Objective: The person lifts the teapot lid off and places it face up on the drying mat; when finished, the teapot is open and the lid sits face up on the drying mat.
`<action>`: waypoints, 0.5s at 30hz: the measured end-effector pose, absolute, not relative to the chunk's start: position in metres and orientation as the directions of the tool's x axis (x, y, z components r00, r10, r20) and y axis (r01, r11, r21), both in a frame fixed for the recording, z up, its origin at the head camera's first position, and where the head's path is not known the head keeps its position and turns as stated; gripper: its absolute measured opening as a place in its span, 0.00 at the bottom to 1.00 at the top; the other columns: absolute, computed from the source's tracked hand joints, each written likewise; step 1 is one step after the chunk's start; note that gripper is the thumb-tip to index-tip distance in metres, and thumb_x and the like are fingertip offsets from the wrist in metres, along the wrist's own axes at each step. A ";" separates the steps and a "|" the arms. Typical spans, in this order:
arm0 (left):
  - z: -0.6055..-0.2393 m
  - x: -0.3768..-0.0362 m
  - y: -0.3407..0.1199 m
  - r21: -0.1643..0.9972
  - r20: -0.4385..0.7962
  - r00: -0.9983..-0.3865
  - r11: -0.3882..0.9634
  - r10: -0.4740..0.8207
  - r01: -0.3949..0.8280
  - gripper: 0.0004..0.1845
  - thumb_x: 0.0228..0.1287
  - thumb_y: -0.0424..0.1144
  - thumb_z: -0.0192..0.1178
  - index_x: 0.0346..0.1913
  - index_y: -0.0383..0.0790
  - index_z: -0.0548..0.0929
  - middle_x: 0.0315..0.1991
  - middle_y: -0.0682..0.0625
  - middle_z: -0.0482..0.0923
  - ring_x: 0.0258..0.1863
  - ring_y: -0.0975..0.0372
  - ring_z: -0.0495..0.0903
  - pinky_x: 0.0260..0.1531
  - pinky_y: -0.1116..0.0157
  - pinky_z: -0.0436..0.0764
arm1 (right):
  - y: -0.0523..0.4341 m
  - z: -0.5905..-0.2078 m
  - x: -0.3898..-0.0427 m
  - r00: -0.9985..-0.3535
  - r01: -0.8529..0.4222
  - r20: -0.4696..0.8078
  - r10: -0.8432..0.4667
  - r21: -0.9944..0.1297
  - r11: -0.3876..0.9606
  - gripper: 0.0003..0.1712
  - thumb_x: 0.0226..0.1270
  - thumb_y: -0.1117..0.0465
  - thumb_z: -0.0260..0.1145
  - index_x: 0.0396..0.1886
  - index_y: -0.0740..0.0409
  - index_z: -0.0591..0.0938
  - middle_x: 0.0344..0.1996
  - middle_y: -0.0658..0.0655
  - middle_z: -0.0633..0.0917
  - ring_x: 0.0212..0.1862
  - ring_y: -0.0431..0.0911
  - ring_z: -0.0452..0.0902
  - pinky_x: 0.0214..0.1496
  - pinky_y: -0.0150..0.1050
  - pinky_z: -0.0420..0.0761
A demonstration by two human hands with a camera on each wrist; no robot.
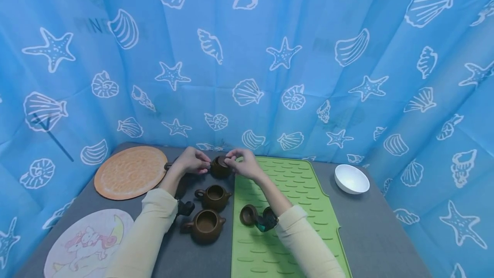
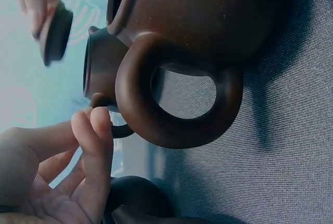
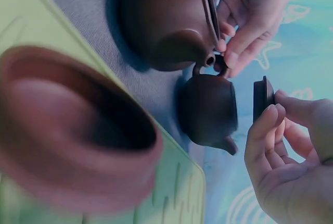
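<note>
My left hand [image 1: 193, 161] pinches the handle of a small brown teapot [image 1: 220, 169] at the back of the table. Between the thumb and fingertips of my right hand [image 1: 245, 163] is a dark round lid [image 3: 264, 99], tilted on edge beside the teapot's open mouth in the right wrist view. Two more lidless teapots stand in a row nearer to me, a middle teapot [image 1: 215, 197] and a front teapot [image 1: 206, 225], handles to the left. Another dark brown vessel [image 2: 138, 200] is partly hidden behind my left hand and forearm.
A green ridged mat [image 1: 287, 192] lies right of the teapots, with a hollow round brown piece [image 1: 248, 215] on it. Farther right sits a white bowl [image 1: 351, 179]. On the left are a round orange-brown mat [image 1: 131, 173] and a pink printed mat [image 1: 86, 243]. A blue curtain [image 1: 247, 55] hangs behind.
</note>
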State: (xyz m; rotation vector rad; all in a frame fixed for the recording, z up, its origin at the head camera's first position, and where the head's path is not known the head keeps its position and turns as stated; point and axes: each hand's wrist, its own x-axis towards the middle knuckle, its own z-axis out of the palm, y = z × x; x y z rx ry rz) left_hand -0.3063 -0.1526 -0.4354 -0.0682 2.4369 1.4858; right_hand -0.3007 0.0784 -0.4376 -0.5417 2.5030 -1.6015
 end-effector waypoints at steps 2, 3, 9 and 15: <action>-0.436 -0.306 -0.153 0.865 -0.263 -0.958 0.467 0.111 -0.183 0.10 0.76 0.28 0.64 0.54 0.27 0.88 0.37 0.42 0.89 0.28 0.63 0.88 0.42 0.60 0.92 | 0.086 -0.434 -0.295 -0.921 -0.239 0.092 -0.377 -0.900 0.365 0.12 0.79 0.62 0.69 0.53 0.66 0.86 0.41 0.59 0.82 0.32 0.55 0.84 0.40 0.61 0.91; -0.436 -0.306 -0.153 0.866 -0.260 -0.959 0.466 0.112 -0.180 0.10 0.76 0.28 0.64 0.54 0.26 0.88 0.37 0.42 0.89 0.28 0.62 0.88 0.42 0.60 0.92 | 0.091 -0.432 -0.292 -0.916 -0.246 0.095 -0.389 -0.900 0.359 0.12 0.80 0.62 0.68 0.54 0.67 0.85 0.43 0.59 0.82 0.31 0.52 0.83 0.40 0.61 0.91; -0.436 -0.306 -0.153 0.872 -0.250 -0.961 0.459 0.116 -0.171 0.09 0.76 0.26 0.64 0.52 0.26 0.88 0.40 0.37 0.90 0.28 0.62 0.89 0.41 0.60 0.92 | 0.123 -0.422 -0.274 -0.880 -0.269 0.100 -0.464 -0.911 0.313 0.13 0.82 0.63 0.65 0.58 0.66 0.83 0.52 0.66 0.83 0.32 0.42 0.82 0.41 0.61 0.90; -0.435 -0.303 -0.155 0.877 -0.255 -0.960 0.445 0.116 -0.180 0.09 0.76 0.26 0.63 0.53 0.26 0.88 0.41 0.37 0.90 0.29 0.61 0.90 0.39 0.62 0.92 | 0.158 -0.416 -0.249 -0.875 -0.251 0.082 -0.476 -0.920 0.302 0.16 0.83 0.62 0.64 0.61 0.67 0.80 0.56 0.70 0.83 0.38 0.43 0.86 0.39 0.46 0.90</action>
